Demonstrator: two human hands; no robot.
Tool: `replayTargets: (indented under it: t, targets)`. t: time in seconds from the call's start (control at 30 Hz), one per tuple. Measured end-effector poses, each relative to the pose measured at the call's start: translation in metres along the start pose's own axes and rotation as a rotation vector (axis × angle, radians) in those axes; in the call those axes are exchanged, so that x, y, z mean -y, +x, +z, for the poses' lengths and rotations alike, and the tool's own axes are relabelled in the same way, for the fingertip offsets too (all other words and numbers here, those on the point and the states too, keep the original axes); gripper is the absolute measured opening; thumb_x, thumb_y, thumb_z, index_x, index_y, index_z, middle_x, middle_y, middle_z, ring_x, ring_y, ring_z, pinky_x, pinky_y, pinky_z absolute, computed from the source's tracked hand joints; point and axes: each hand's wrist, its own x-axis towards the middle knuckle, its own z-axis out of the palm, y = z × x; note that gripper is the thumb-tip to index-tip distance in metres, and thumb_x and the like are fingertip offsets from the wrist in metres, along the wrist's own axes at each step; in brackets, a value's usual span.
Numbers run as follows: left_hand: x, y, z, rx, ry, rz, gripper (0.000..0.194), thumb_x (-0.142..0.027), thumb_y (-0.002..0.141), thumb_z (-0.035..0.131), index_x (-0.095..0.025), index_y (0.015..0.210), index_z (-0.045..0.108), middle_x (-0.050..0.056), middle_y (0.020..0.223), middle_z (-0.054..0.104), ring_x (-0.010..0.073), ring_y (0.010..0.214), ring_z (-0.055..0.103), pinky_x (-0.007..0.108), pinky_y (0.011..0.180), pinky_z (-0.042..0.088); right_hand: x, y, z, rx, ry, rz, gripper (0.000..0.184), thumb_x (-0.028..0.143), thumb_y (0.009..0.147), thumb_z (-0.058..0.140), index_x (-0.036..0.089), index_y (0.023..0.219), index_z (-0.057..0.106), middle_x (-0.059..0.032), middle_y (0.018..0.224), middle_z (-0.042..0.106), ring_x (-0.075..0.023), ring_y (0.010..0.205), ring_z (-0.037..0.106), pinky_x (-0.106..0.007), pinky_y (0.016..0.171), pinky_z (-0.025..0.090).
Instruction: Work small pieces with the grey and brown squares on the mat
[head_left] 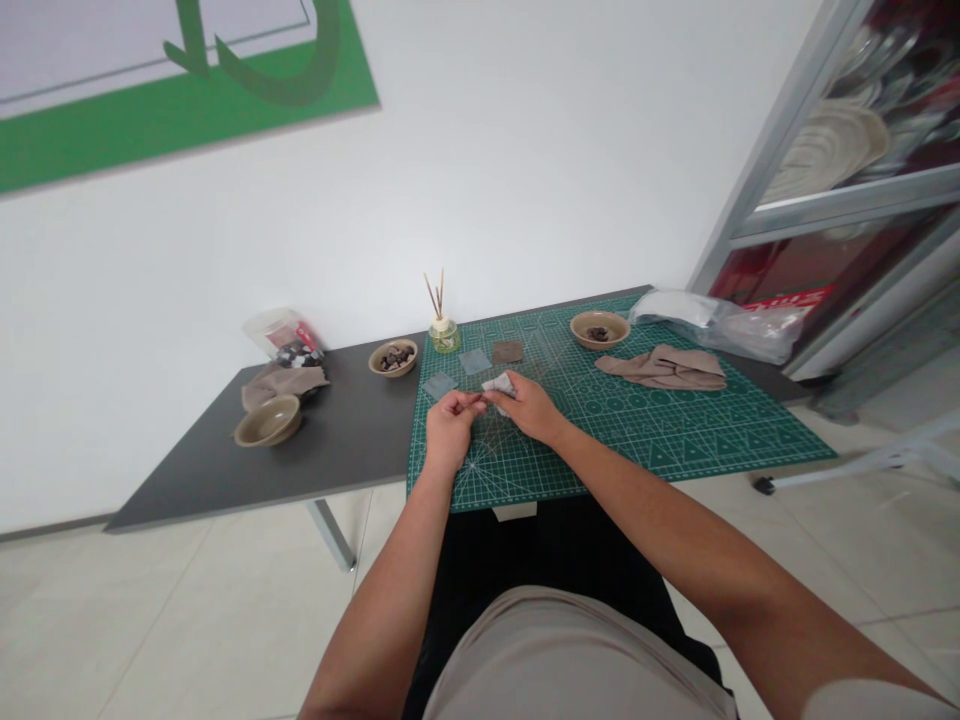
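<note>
My left hand [452, 418] and my right hand [525, 405] meet over the green cutting mat [645, 420]. Both are closed in a pinch. My right hand holds a small pale grey pouch or cloth piece [499, 384]; my left hand's fingertips pinch its near end or a thin string from it, too small to tell. Just beyond the hands lie flat fabric squares on the mat: two grey-blue squares [475, 361] and a brown square [508, 351].
A reed diffuser [444, 333] stands at the mat's far edge. Three tan bowls: one with dark pieces [393, 357], one on the mat [599, 329], one at the left [268, 421]. Beige cloth [664, 367], plastic bags [712, 318], a shelf at right.
</note>
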Motion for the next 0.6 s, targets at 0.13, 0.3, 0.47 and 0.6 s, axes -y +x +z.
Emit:
replayTargets:
  t: [0.13, 0.3, 0.47, 0.6]
  targets:
    - [0.0002, -0.0002, -0.0003, -0.004, 0.013, 0.001, 0.01, -0.024, 0.065, 0.075, -0.019, 0.072, 0.069, 0.001, 0.075, 0.072, 0.0167, 0.073, 0.065, 0.031, 0.077, 0.05, -0.0016, 0.0016, 0.001, 0.032, 0.01, -0.02, 0.022, 0.04, 0.087, 0.057, 0.022, 0.079, 0.049, 0.0005, 0.074, 0.059, -0.0159, 0.07, 0.052, -0.028, 0.068, 0.038]
    - [0.0002, -0.0001, -0.0003, 0.014, 0.012, -0.024, 0.013, -0.024, 0.063, 0.077, -0.019, 0.072, 0.069, 0.0, 0.073, 0.07, 0.015, 0.07, 0.062, 0.029, 0.074, 0.049, -0.0028, 0.0009, 0.0002, 0.111, 0.007, -0.019, 0.024, 0.041, 0.086, 0.059, 0.022, 0.077, 0.048, 0.0021, 0.071, 0.056, -0.0154, 0.068, 0.051, -0.028, 0.066, 0.035]
    - [0.0018, -0.0003, -0.0015, 0.025, 0.035, -0.019, 0.01, -0.024, 0.065, 0.074, -0.019, 0.07, 0.068, -0.001, 0.067, 0.069, 0.0146, 0.066, 0.061, 0.028, 0.069, 0.047, -0.0019, -0.0002, -0.001, 0.099, -0.002, -0.004, 0.029, 0.042, 0.085, 0.061, 0.022, 0.072, 0.045, 0.0036, 0.067, 0.054, -0.0139, 0.064, 0.049, -0.027, 0.063, 0.034]
    - [0.0011, -0.0009, -0.0019, 0.037, 0.041, 0.0, 0.01, -0.024, 0.066, 0.074, -0.019, 0.069, 0.067, -0.001, 0.068, 0.069, 0.0149, 0.067, 0.061, 0.028, 0.07, 0.048, -0.0012, -0.0005, -0.0004, 0.07, -0.002, -0.01, 0.031, 0.044, 0.085, 0.062, 0.022, 0.071, 0.045, 0.0036, 0.067, 0.055, -0.014, 0.064, 0.05, -0.027, 0.063, 0.035]
